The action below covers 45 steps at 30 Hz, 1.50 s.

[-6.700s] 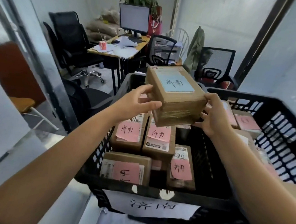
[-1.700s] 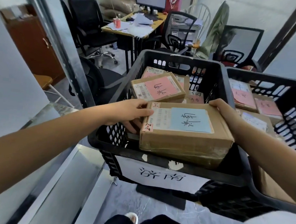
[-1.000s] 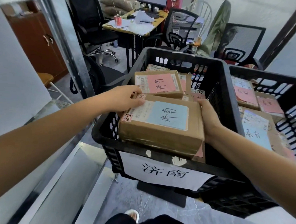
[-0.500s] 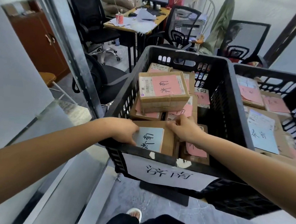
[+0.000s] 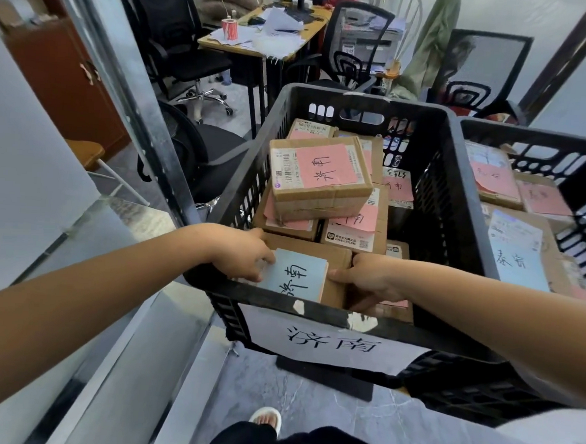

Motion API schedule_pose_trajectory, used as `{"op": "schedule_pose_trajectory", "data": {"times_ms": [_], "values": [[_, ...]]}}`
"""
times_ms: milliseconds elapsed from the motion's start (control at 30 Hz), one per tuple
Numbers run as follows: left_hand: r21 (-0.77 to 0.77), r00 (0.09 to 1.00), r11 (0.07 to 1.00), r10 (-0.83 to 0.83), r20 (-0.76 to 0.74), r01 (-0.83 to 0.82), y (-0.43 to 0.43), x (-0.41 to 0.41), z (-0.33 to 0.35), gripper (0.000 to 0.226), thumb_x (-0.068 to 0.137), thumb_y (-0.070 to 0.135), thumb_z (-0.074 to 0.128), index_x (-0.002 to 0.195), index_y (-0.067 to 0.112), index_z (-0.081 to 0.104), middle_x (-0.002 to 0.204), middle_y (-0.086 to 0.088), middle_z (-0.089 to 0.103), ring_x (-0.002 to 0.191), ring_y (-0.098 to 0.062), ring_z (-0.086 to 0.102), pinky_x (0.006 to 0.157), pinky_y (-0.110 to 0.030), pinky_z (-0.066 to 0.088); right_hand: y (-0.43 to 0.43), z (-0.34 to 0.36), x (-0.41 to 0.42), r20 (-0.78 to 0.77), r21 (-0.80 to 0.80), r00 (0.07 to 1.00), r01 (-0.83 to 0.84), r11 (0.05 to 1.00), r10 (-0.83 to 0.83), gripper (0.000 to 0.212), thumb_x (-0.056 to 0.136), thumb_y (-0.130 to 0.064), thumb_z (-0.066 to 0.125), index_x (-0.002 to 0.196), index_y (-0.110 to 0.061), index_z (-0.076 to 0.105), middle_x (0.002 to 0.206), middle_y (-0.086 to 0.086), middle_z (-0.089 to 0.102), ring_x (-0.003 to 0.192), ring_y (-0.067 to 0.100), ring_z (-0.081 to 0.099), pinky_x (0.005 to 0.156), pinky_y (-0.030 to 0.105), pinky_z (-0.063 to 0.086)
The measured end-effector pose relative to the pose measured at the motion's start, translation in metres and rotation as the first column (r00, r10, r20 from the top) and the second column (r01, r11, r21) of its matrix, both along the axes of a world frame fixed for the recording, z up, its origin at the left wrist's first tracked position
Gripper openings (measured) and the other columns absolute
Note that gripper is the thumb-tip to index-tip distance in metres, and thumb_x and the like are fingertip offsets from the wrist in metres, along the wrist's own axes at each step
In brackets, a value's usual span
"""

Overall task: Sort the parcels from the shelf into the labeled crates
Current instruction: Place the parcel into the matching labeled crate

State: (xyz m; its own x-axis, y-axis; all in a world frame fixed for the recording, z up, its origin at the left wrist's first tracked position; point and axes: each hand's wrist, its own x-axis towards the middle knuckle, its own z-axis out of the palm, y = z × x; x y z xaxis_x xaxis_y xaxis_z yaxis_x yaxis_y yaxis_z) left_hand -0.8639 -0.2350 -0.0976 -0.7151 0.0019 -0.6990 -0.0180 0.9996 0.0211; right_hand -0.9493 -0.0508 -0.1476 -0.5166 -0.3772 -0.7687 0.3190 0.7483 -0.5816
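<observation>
L hand (image 5: 238, 252) & R hand (image 5: 372, 278) are gripping 1 blue-label parcel (image 5: 298, 277) btwn curled fingers, low inside black crate (image 5: 270, 297). 1 pink-label parcel (image 5: 322, 175) is sitting stacked beyond fingertips; 2nd crate (image 5: 530, 136) is standing right of R fingers.

There is just one camera. It sits on the person's head and looks forward and down. The black crate (image 5: 436, 210) is very near and fills the middle of the frame. The left hand (image 5: 241, 253) and right hand (image 5: 370, 278) come in from the lower corners and meet on a parcel (image 5: 295, 273). A desk (image 5: 261, 45) looks far off at the top.
</observation>
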Motion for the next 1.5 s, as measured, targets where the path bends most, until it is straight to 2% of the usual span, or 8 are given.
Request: {"op": "schedule_pose_trajectory", "data": {"times_ms": [133,300,567,667,833,1167,1267,1500], "values": [[-0.041,0.998,0.999,-0.019,0.052,0.021,0.001,-0.004,0.001,0.05,0.097,0.03,0.043,0.145,0.031,0.028,0.147,-0.006,0.021,0.124,-0.026,0.044,0.105,-0.033,0.035,0.002,0.004,0.001,-0.023,0.024,0.998,-0.056,0.998,0.057,0.012,0.094,-0.023,0.054,0.092,-0.012,0.051,0.12,0.008,0.052,0.105,0.023,0.053,0.068,0.034,0.054],[0.146,0.98,0.988,0.075,-0.184,-0.048,-0.004,-0.007,0.019,0.042,0.095,0.036,0.047,0.134,0.018,0.048,0.134,0.0,0.05,0.116,-0.016,0.051,0.093,-0.025,0.041,0.01,0.023,-0.009,-0.081,0.142,0.969,-0.223,0.965,0.235,0.049,0.09,-0.034,0.059,0.126,-0.003,0.046,0.113,0.015,0.056,0.093,0.028,0.062,0.06,0.032,0.057],[0.246,0.585,0.943,0.332,-0.74,-0.223,-0.016,-0.02,0.069,0.035,0.092,0.041,0.05,0.11,0.012,0.061,0.102,-0.001,0.063,0.087,-0.012,0.054,0.075,-0.025,0.041,0.024,0.092,-0.054,-0.599,0.288,0.711,-0.238,0.928,0.368,0.032,0.093,-0.031,0.054,0.11,-0.004,0.059,0.1,0.009,0.063,0.09,0.02,0.062,0.069,0.025,0.054],[0.303,0.686,0.904,0.426,-0.59,-0.302,-0.015,-0.033,0.058,0.042,0.092,0.044,0.048,0.109,0.008,0.06,0.105,-0.003,0.066,0.086,-0.016,0.062,0.078,-0.034,0.051,0.018,0.105,-0.072,-0.695,0.092,0.704,-0.115,0.989,0.147,0.044,0.091,-0.021,0.058,0.132,-0.009,0.045,0.125,0.012,0.054,0.102,0.024,0.058,0.079,0.033,0.053],[0.533,0.668,0.761,0.617,-0.417,-0.37,-0.002,-0.036,0.048,0.041,0.095,0.036,0.047,0.127,0.011,0.05,0.123,-0.005,0.057,0.097,-0.021,0.063,0.08,-0.039,0.056,-0.004,0.095,-0.085,-0.371,-0.447,0.902,0.036,0.894,-0.221,0.063,0.093,-0.014,0.054,0.146,-0.03,0.026,0.15,0.005,0.031,0.132,0.029,0.035,0.101,0.049,0.043],[0.753,0.682,0.337,0.705,0.196,-0.565,-0.005,-0.04,0.031,0.054,0.093,0.035,0.05,0.14,0.018,0.031,0.133,-0.022,0.045,0.117,-0.034,0.053,0.089,-0.043,0.051,-0.019,0.075,-0.094,-0.518,-0.305,0.851,-0.091,0.948,-0.085,0.07,0.089,-0.019,0.062,0.146,-0.029,0.022,0.12,-0.003,0.05,0.099,0.017,0.056,0.078,0.036,0.052],[0.799,0.67,0.295,0.721,0.173,-0.524,-0.006,-0.05,0.027,0.052,0.093,0.032,0.051,0.14,0.019,0.032,0.133,-0.019,0.044,0.119,-0.033,0.049,0.088,-0.042,0.05,-0.016,0.073,-0.095,-0.487,-0.303,0.867,-0.055,0.952,-0.105,0.075,0.088,-0.018,0.063,0.147,-0.024,0.018,0.096,-0.01,0.05,0.084,0.01,0.057,0.072,0.032,0.052],[0.91,0.584,0.138,0.801,0.13,-0.391,-0.021,-0.088,0.044,0.056,0.088,0.026,0.06,0.132,0.017,0.026,0.132,-0.013,0.048,0.121,-0.033,0.048,0.094,-0.051,0.048,-0.01,0.082,-0.082,-0.436,-0.532,0.801,0.138,0.835,-0.41,0.045,0.087,-0.011,0.064,0.117,-0.014,0.03,0.099,-0.005,0.048,0.085,0.015,0.063,0.061,0.029,0.059]]}}
